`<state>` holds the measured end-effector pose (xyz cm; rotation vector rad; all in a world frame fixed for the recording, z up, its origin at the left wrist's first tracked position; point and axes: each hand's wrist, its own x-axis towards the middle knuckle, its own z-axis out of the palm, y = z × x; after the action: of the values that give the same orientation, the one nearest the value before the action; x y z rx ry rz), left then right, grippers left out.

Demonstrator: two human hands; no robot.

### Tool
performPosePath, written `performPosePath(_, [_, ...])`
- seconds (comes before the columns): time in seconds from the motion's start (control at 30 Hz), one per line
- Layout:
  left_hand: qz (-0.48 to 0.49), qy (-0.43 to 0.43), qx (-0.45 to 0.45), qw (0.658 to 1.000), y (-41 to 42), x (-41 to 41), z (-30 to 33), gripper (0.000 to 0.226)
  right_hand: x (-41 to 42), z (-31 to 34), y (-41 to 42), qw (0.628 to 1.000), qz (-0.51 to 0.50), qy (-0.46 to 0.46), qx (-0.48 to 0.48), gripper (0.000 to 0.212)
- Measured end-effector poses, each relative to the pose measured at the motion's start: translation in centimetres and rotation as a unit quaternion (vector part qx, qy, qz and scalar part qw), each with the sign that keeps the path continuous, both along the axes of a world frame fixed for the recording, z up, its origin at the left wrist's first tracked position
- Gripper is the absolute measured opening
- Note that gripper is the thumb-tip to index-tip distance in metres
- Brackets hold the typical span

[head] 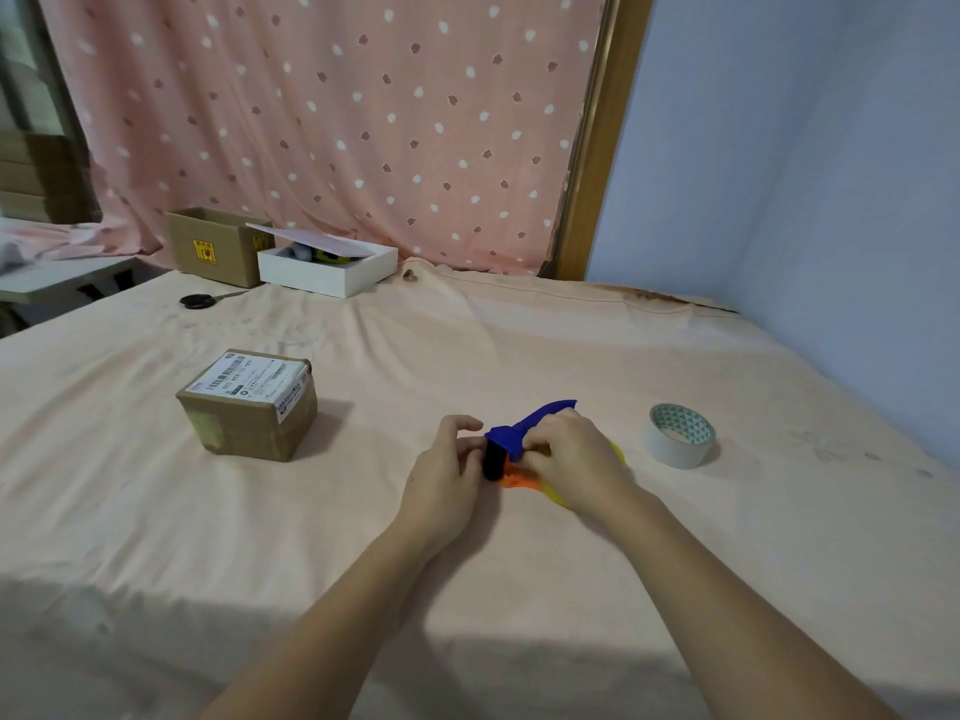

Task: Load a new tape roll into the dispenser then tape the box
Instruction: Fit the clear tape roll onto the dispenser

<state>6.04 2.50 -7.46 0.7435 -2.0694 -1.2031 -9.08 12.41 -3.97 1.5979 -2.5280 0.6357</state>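
Note:
A tape dispenser (524, 431) with a blue handle, a black roller and orange and yellow parts lies on the cloth at the centre. My left hand (448, 472) touches its black roller from the left, fingers curled against it. My right hand (569, 457) covers the dispenser's body from the right and grips it, hiding most of the yellow part. A white tape roll (679, 435) with a green triangle-patterned core lies flat to the right, apart from both hands. A small brown cardboard box (249, 405) with a white shipping label on top sits to the left.
An open cardboard box (215, 246) and a white box (327, 270) with a tilted lid stand at the back by the pink curtain. Black-handled scissors (200, 301) lie in front of them. A blue wall bounds the right side.

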Motion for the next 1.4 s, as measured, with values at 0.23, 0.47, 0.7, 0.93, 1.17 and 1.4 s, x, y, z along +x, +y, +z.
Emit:
performPosePath(0.23, [-0.033,-0.054,-0.070,0.996,-0.2,-0.7,0.4,0.053,0.3,0.0,0.2,1.000,0.013,0.012,-0.023,0.010])
performPosePath(0.47, [-0.039,-0.067,-0.144,0.986,-1.1,-1.9,0.5,0.044,0.3,-0.2,0.3,1.000,0.008,0.015,-0.023,0.013])
performPosePath(0.7, [-0.060,-0.102,-0.221,0.968,-1.6,-1.9,0.6,0.049,0.0,-0.5,0.0,0.999,0.003,-0.010,-0.032,0.015])
performPosePath(0.93, [-0.036,-0.061,-0.239,0.968,-1.0,-2.3,0.4,0.040,-0.2,-0.6,-0.2,0.999,-0.016,-0.019,-0.020,0.013])
performPosePath(1.17, [-0.064,-0.045,-0.224,0.971,-1.6,-1.9,0.4,0.040,-1.0,-0.3,-0.2,0.999,0.002,-0.046,0.016,0.017])
performPosePath(1.4, [-0.113,-0.062,-0.214,0.968,-2.9,-1.3,0.6,0.044,-2.0,0.1,0.2,0.992,0.074,-0.094,0.027,0.033])
